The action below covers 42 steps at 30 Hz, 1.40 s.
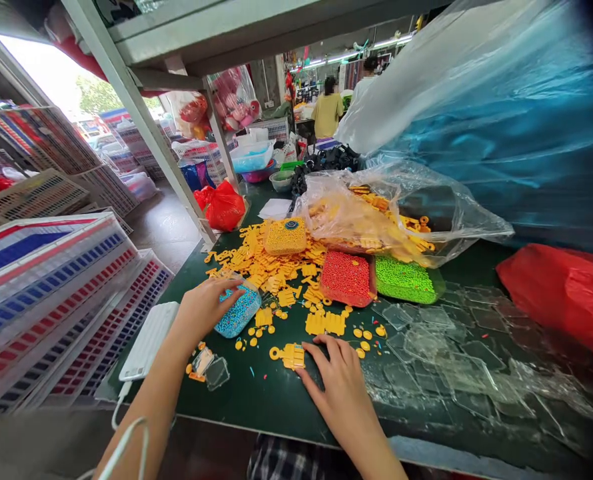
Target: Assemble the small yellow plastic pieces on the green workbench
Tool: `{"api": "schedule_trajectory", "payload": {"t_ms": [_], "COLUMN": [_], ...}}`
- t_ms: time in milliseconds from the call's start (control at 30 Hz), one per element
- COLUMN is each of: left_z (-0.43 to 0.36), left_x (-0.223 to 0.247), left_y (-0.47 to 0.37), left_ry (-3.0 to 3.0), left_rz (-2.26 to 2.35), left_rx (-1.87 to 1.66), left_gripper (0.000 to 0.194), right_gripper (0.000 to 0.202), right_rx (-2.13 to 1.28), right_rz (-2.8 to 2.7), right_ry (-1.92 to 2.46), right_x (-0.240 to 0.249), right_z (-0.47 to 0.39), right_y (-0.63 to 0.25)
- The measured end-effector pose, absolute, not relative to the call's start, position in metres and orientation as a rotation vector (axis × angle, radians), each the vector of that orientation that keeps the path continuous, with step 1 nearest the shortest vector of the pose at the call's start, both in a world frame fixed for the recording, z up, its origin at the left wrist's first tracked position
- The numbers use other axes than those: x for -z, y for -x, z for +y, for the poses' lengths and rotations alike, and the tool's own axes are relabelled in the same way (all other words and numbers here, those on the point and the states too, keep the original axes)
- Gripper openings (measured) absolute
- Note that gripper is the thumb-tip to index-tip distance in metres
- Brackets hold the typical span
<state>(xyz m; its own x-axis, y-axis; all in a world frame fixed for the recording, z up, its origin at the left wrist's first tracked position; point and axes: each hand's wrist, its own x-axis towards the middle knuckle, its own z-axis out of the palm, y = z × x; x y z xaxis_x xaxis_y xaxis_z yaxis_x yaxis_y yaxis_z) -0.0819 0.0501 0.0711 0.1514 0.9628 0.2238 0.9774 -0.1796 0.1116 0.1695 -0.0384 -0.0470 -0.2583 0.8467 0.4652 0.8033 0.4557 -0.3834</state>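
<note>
Gripping one blue bead box (pixel 237 311), left hand (pixel 204 308), right hand (pixel 337 383) flat, fingertips on one yellow piece (pixel 292 355)

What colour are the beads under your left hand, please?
Blue beads, under the left hand; head view.

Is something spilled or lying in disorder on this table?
Yes. Yellow plastic parts lie scattered loose across the green table beside their bag, and clear plastic covers are strewn unevenly at the right.

Dark green table (pixel 256 393). On it: scattered yellow plastic parts (pixel 271 267), trays of yellow beads (pixel 286 235), red beads (pixel 346 277), green beads (pixel 405 280), blue beads (pixel 237 312); clear plastic lids (pixel 441 347); white power bank (pixel 149 340); red bag (pixel 564 293).
</note>
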Motion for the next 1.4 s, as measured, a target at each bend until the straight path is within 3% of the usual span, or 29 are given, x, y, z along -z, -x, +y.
{"api": "schedule_trajectory", "payload": {"t_ms": [200, 433, 800, 1000, 1167, 1400], "left_z": [0.133, 0.218, 0.247, 0.228, 0.173, 0.056], "left_x": [-0.104, -0.116, -0.098, -0.108, -0.124, -0.072], "left_y": [0.028, -0.015, -0.037, -0.035, -0.034, -0.02], "left_ry": [2.531, 2.819, 2.86, 2.762, 2.619, 2.716], "left_rz": [-1.697, -1.517, -1.471, -1.568, -1.613, -1.592], "left_rx": [0.469, 0.009, -0.293, -0.064, 0.353, 0.935], "left_gripper": [0.032, 0.023, 0.019, 0.006, 0.017, 0.028], "right_gripper": [0.024, 0.024, 0.027, 0.023, 0.022, 0.027], "right_rx": [-0.041, -0.063, -0.027, -0.003, 0.0, -0.076], "right_rz": [-2.072, -2.061, -2.083, -1.983, -1.925, -1.962], "right_ry": [1.362, 1.355, 1.31, 1.382, 1.396, 1.459], "right_x": [0.052, 0.052, 0.061, 0.061, 0.056, 0.034], "right_z": [-0.036, -0.036, -0.028, -0.033, -0.039, -0.046], "right_y": [-0.17, -0.169, -0.171, -0.162, -0.157, -0.159]}}
